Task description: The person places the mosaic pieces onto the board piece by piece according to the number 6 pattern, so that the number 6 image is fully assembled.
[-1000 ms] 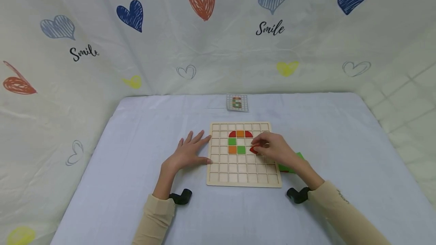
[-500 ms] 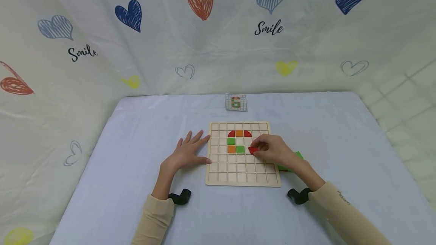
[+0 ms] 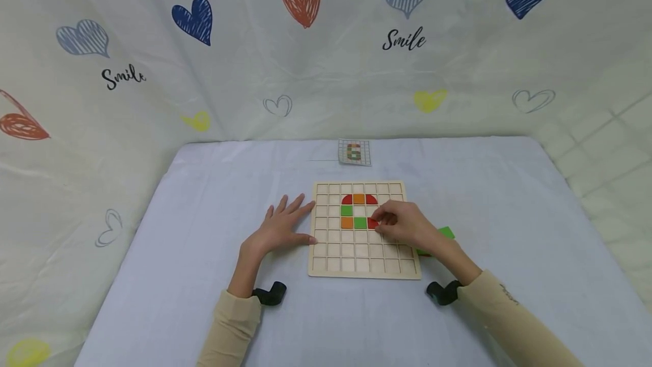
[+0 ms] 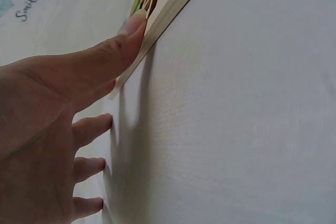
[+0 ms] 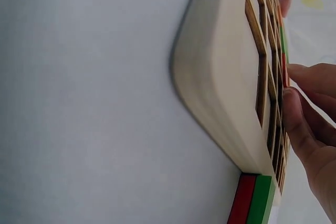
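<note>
A wooden grid board [image 3: 364,268] lies on the white cloth. Red, orange and green pieces sit in its upper cells, among them a green piece [image 3: 360,223] and an orange piece [image 3: 347,222]. My right hand [image 3: 407,223] pinches a red piece [image 3: 372,223] between thumb and finger, at the cell right of that green one. In the right wrist view the thumb and a fingertip touch the red piece [image 5: 284,69] at the grid. My left hand [image 3: 277,231] is spread, its thumb and index fingertip against the board's left edge; the left wrist view shows the thumb [image 4: 123,45] on the rim.
A small card [image 3: 354,152] with a coloured grid pattern lies behind the board. Green blocks [image 3: 446,233] lie beside the board's right edge, partly under my right forearm; a red block [image 5: 242,200] shows there in the right wrist view. A patterned cloth hangs behind the table.
My right hand has shifted slightly left, bringing the red piece from a tilted pose to beside the green piece, in line with the row. My left hand has stayed at the board's edge.
</note>
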Demonstrator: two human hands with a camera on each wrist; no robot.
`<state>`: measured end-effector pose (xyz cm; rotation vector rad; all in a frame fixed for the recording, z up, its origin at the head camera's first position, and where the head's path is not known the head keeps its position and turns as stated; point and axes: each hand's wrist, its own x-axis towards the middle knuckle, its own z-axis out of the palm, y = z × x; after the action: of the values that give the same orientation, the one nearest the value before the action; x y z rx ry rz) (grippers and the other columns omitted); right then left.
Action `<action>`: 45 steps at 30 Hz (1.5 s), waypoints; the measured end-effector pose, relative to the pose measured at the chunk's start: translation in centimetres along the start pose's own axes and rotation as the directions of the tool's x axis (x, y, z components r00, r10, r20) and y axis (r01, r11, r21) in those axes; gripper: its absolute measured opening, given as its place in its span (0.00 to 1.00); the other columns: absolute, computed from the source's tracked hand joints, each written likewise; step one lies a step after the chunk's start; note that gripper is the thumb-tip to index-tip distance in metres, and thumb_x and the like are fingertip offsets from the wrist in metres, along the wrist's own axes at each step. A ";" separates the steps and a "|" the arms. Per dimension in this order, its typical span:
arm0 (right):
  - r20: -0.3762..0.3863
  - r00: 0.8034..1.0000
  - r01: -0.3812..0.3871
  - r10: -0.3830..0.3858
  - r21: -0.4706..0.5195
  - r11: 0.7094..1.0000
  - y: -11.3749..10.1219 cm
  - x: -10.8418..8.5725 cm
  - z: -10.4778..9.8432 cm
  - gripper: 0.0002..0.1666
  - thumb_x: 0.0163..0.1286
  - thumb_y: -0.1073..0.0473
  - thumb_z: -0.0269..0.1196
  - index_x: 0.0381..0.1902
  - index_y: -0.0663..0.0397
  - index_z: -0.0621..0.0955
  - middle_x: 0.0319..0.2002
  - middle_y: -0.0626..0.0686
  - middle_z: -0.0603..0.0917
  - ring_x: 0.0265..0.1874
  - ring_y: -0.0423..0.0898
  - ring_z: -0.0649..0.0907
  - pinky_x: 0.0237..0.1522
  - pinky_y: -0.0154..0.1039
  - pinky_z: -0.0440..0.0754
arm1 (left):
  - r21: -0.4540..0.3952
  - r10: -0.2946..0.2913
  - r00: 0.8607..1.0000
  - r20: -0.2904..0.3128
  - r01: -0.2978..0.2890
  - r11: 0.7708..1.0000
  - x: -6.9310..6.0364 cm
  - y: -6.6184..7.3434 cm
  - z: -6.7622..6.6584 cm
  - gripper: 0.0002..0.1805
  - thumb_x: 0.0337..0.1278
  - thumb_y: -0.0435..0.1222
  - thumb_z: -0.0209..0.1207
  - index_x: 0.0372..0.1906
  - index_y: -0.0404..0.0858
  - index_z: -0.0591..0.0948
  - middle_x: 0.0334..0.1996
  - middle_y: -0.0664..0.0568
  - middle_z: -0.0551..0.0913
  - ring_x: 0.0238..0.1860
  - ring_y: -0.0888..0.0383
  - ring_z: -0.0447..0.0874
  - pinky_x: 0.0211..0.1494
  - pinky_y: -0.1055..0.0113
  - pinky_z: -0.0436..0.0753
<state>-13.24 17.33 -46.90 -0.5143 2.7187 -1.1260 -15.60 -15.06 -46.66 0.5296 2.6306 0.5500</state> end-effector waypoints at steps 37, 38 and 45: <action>-0.174 0.985 -0.043 0.013 -0.168 0.985 4.3 -6.0 -5.1 0.11 0.64 0.72 0.68 0.44 0.58 0.87 0.40 0.52 0.90 0.36 0.46 0.84 0.37 0.34 0.83 | -0.007 0.007 1.000 -0.001 -0.007 1.000 -0.1 0.1 -0.1 0.51 0.58 0.59 0.68 0.83 0.53 0.58 0.84 0.50 0.47 0.84 0.36 0.32 0.80 0.31 0.39; -0.180 0.984 -0.043 0.011 -0.176 0.983 4.4 -6.2 -5.2 0.11 0.64 0.72 0.68 0.44 0.59 0.87 0.41 0.52 0.90 0.37 0.47 0.84 0.37 0.35 0.84 | -0.005 0.007 1.000 -0.002 -0.007 1.000 -0.1 0.1 -0.1 0.51 0.58 0.59 0.68 0.82 0.53 0.58 0.84 0.50 0.47 0.84 0.36 0.32 0.80 0.31 0.39; -0.166 0.986 -0.019 -0.021 -0.238 0.971 5.1 -7.6 -6.3 0.15 0.60 0.73 0.69 0.45 0.59 0.87 0.43 0.52 0.89 0.42 0.52 0.84 0.44 0.47 0.85 | -0.010 -0.002 1.000 -0.005 0.002 1.000 -0.2 0.1 -0.1 0.51 0.58 0.59 0.68 0.82 0.54 0.59 0.84 0.50 0.48 0.84 0.37 0.32 0.80 0.31 0.39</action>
<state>-9.15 27.59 -45.98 -0.4706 3.0222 -0.8829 -15.47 -15.04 -46.49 0.5232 2.6315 0.5636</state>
